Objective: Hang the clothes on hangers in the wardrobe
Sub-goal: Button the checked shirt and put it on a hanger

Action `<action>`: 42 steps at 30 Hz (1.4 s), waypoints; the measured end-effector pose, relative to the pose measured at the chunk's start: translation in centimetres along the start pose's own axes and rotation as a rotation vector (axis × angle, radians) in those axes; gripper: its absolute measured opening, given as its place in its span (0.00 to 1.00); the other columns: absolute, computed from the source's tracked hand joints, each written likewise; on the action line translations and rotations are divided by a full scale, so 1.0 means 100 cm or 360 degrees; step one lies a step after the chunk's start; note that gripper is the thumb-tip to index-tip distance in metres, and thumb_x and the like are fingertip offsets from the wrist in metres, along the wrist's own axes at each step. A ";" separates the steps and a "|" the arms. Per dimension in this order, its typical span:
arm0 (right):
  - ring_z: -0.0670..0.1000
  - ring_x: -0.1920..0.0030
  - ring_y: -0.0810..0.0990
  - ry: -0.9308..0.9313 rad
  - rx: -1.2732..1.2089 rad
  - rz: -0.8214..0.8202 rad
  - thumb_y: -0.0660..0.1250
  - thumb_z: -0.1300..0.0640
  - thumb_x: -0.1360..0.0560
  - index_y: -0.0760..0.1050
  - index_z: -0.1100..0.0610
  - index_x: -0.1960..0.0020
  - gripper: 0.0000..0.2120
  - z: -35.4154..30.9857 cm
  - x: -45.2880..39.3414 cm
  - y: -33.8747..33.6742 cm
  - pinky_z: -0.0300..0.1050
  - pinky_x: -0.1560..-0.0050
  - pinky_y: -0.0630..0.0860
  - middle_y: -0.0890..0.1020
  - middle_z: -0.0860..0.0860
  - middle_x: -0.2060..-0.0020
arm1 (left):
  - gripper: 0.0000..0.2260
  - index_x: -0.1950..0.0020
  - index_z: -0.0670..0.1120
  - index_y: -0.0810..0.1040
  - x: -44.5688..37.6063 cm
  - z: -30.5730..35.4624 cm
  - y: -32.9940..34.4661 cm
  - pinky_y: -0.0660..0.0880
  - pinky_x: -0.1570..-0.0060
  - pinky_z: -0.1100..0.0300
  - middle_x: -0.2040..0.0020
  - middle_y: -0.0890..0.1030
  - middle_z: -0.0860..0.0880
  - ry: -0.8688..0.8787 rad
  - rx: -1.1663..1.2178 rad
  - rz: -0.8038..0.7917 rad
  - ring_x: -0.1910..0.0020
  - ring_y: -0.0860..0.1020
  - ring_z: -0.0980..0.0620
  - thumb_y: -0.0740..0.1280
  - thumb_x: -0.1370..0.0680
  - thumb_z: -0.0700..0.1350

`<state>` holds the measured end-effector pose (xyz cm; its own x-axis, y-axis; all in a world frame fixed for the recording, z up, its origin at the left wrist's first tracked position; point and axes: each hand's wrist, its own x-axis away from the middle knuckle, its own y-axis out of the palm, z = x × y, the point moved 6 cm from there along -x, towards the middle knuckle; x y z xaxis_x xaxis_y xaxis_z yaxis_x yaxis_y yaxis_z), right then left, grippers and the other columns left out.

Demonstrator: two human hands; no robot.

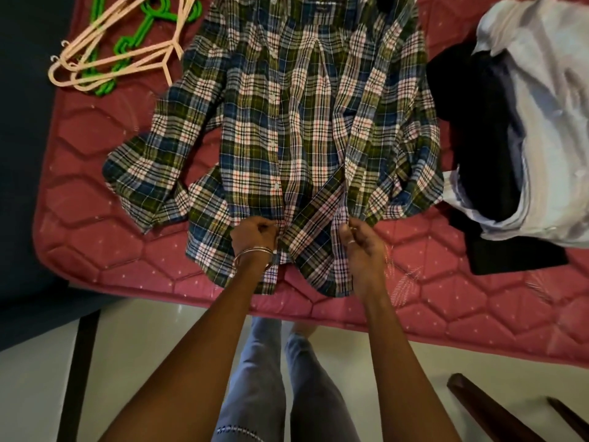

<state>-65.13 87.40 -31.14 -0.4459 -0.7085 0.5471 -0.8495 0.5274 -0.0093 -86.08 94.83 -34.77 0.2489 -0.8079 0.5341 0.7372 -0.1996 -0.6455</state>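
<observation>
Currently, shirt: plaid shirt (pixel 287 122) is lying front-up and spread across the red mattress (pixel 95 250); hem is hanging near the edge.
Left hand: left hand (pixel 253 236) is pinching the button placket just above the hem.
Right hand: right hand (pixel 363 240) is pinching the opposite front panel, close beside the left.
Handling: fabric is looking soft, light and limp; taking hold at collar or shoulders is advisable.
Hangers: pink and green hangers (pixel 121 49) are lying beside the far sleeve.

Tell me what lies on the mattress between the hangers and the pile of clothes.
The plaid shirt, spread flat, fills that stretch in the head view.
</observation>
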 end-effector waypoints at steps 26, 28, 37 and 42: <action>0.55 0.60 0.79 -0.0977 0.1327 -0.0028 0.70 0.69 0.33 0.82 0.64 0.48 0.13 -0.035 0.004 0.042 0.35 0.59 0.70 0.80 0.58 0.58 | 0.04 0.53 0.34 0.82 0.024 0.073 0.015 0.81 0.67 0.61 0.63 0.82 0.42 -0.0027 0.0526 -0.0582 0.72 0.80 0.52 0.70 0.27 0.33; 0.53 0.59 0.80 -0.0911 0.1269 -0.0114 0.69 0.65 0.30 0.82 0.63 0.47 0.13 -0.033 0.001 0.040 0.34 0.58 0.71 0.81 0.57 0.56 | 0.05 0.52 0.33 0.81 0.023 0.072 0.015 0.80 0.68 0.62 0.63 0.82 0.42 -0.0108 0.0568 -0.0619 0.72 0.81 0.53 0.70 0.27 0.32; 0.47 0.66 0.75 -0.0871 0.1184 -0.0482 0.63 0.55 0.27 0.82 0.64 0.60 0.14 -0.041 -0.014 0.038 0.35 0.67 0.68 0.82 0.53 0.63 | 0.06 0.59 0.42 0.84 0.016 0.076 0.020 0.82 0.59 0.51 0.64 0.84 0.42 0.0131 0.0244 -0.0599 0.65 0.84 0.45 0.76 0.30 0.44; 0.52 0.63 0.83 -0.0550 0.1012 -0.0210 0.72 0.61 0.27 0.84 0.62 0.51 0.07 -0.023 -0.020 0.034 0.47 0.60 0.81 0.85 0.55 0.60 | 0.05 0.58 0.38 0.84 0.009 0.071 0.025 0.81 0.60 0.47 0.62 0.84 0.40 0.0180 0.0149 -0.0413 0.65 0.83 0.43 0.73 0.28 0.40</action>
<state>-66.43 91.70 -30.33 -0.3026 -0.9101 0.2832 -0.8549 0.1277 -0.5028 -79.59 97.51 -31.98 -0.0230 -0.7942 0.6072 0.8231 -0.3598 -0.4394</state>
